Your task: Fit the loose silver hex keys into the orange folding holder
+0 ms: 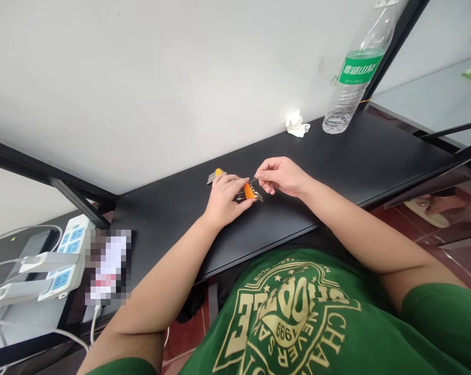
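Note:
My left hand is closed around an orange holder with several metal hex keys in it, low over the black table. Bent key ends stick out on its right side, and straight shafts show at the far left. Part of the holder is hidden under my fingers. With thumb and fingertips my right hand pinches a thin hex key, just right of the holder. Whether this key's tip is inside the holder I cannot tell.
On the black table, a crumpled tissue lies by the wall, beside a large water bottle with a green label. At left are a power strip with chargers and cables, and a blurred-out phone with a cable.

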Available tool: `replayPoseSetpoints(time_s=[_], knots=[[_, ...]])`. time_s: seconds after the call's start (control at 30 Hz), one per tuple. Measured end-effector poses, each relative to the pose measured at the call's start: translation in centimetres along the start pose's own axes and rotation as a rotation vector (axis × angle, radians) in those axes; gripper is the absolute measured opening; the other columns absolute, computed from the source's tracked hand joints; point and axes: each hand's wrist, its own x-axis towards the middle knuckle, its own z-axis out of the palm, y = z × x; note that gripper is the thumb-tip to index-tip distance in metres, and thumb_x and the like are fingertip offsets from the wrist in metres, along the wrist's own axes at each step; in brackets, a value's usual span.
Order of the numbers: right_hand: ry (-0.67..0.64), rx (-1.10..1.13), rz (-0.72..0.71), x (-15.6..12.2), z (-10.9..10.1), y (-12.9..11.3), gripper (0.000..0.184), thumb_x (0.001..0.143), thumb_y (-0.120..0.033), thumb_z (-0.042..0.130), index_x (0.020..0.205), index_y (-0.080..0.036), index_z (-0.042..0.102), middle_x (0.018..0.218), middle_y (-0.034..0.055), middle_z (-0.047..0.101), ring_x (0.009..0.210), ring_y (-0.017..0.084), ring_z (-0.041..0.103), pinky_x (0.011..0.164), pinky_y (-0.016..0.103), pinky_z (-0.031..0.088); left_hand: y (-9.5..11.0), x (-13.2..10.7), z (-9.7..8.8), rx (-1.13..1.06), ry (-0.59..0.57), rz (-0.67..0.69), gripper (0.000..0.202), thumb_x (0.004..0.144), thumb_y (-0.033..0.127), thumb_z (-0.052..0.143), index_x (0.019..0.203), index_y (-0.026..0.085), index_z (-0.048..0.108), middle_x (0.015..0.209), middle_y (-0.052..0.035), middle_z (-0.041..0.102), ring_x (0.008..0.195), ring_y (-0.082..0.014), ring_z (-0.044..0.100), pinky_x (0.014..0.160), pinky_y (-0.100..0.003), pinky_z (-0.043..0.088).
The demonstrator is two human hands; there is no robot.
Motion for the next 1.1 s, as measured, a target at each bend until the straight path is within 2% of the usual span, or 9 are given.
replayPoseSetpoints(time_s=[0.3, 0.43, 0.5, 0.57, 0.67, 0.77, 0.87, 0.97, 1.1], knots=[[0.093, -0.049, -0.025, 0.2, 0.5, 0.3, 0.038, 0.078, -0.050, 0.088, 0.072, -0.018, 0.068, 0.060, -0.0004, 0.061, 0.048, 0.010, 0.049, 0.042, 0.024, 0.034, 0.0, -0.1, 0.2, 0.020, 0.085, 0.018, 0.046, 0.084, 0.051, 0.078, 0.122, 0.025, 0.072, 0.115, -0.0097, 0.076, 0.112, -0.0291, 0.068, 0.114, -0.053, 0.042], [0.170, -0.361, -0.204, -0.4, 0.9, -0.1, 0.030, 0.085, -0.045, 0.080, 0.071, -0.020, 0.071, 0.064, 0.0004, 0.063, 0.058, 0.013, 0.054, 0.054, 0.028, 0.042, 0.2, -0.1, 0.2, 0.010, 0.107, 0.025, 0.046, 0.085, 0.050, 0.078, 0.124, 0.025, 0.072, 0.116, -0.0098, 0.076, 0.110, -0.0292, 0.069, 0.115, -0.054, 0.041], [0.151, -0.525, -0.321, -0.6, 1.1, -0.2, 0.026, 0.088, -0.041, 0.076, 0.072, -0.021, 0.074, 0.074, 0.0022, 0.069, 0.069, 0.016, 0.060, 0.065, 0.030, 0.046, 0.5, -0.1, 0.2, 0.022, 0.093, 0.024, 0.046, 0.086, 0.049, 0.077, 0.124, 0.026, 0.072, 0.117, -0.0096, 0.076, 0.111, -0.0295, 0.068, 0.116, -0.055, 0.039], [0.108, -0.601, -0.346, -0.5, 1.3, 0.0, 0.028, 0.090, -0.040, 0.073, 0.071, -0.020, 0.074, 0.078, 0.0027, 0.071, 0.074, 0.017, 0.062, 0.070, 0.030, 0.047, 0.8, -0.1, 0.2, 0.046, 0.067, 0.029, 0.044, 0.086, 0.049, 0.077, 0.123, 0.026, 0.072, 0.117, -0.0090, 0.076, 0.115, -0.0301, 0.067, 0.118, -0.055, 0.037], [0.039, -0.488, -0.168, -0.1, 1.2, 0.5, 0.036, 0.088, -0.049, 0.076, 0.069, -0.019, 0.069, 0.069, 0.0010, 0.066, 0.064, 0.014, 0.057, 0.060, 0.028, 0.044, 1.2, -0.1, 0.3, 0.074, 0.073, 0.061, 0.038, 0.086, 0.045, 0.076, 0.119, 0.026, 0.073, 0.115, -0.0088, 0.077, 0.118, -0.0303, 0.066, 0.120, -0.055, 0.035], [-0.127, -0.177, 0.100, 0.3, 0.9, 1.0, 0.046, 0.082, -0.060, 0.081, 0.074, -0.019, 0.062, 0.060, -0.0017, 0.060, 0.050, 0.011, 0.050, 0.048, 0.025, 0.039, 1.6, -0.2, 0.3, 0.082, 0.090, 0.093, 0.034, 0.087, 0.044, 0.075, 0.115, 0.025, 0.073, 0.112, -0.0085, 0.077, 0.117, -0.0293, 0.067, 0.121, -0.055, 0.034], [-0.271, 0.007, 0.250, 0.6, 0.7, 1.3, 0.051, 0.080, -0.065, 0.081, 0.080, -0.019, 0.059, 0.061, -0.0017, 0.061, 0.045, 0.010, 0.048, 0.043, 0.024, 0.040, 1.6, -0.2, 0.4, 0.077, 0.081, 0.109, 0.033, 0.088, 0.048, 0.074, 0.113, 0.025, 0.073, 0.109, -0.0079, 0.078, 0.116, -0.0287, 0.068, 0.122, -0.055, 0.032], [-0.227, -0.090, 0.231, 0.8, 0.6, 1.6, 0.048, 0.085, -0.065, 0.076, 0.083, -0.019, 0.062, 0.063, -0.0008, 0.062, 0.047, 0.011, 0.051, 0.045, 0.025, 0.043, 1.2, -0.2, 0.6, 0.071, 0.060, 0.089, 0.034, 0.090, 0.046, 0.073, 0.116, 0.025, 0.073, 0.108, -0.0077, 0.078, 0.117, -0.0291, 0.066, 0.122, -0.056, 0.030], [-0.102, -0.503, 0.093, 1.1, 0.6, 1.8, 0.029, 0.091, -0.046, 0.073, 0.084, -0.018, 0.068, 0.075, 0.0016, 0.071, 0.064, 0.014, 0.062, 0.060, 0.025, 0.048, 0.5, 0.1, 1.0, 0.045, -0.026, 0.016, 0.045, 0.091, 0.040, 0.073, 0.133, 0.025, 0.067, 0.114, -0.0077, 0.078, 0.119, -0.0299, 0.064, 0.116, -0.055, 0.036]])
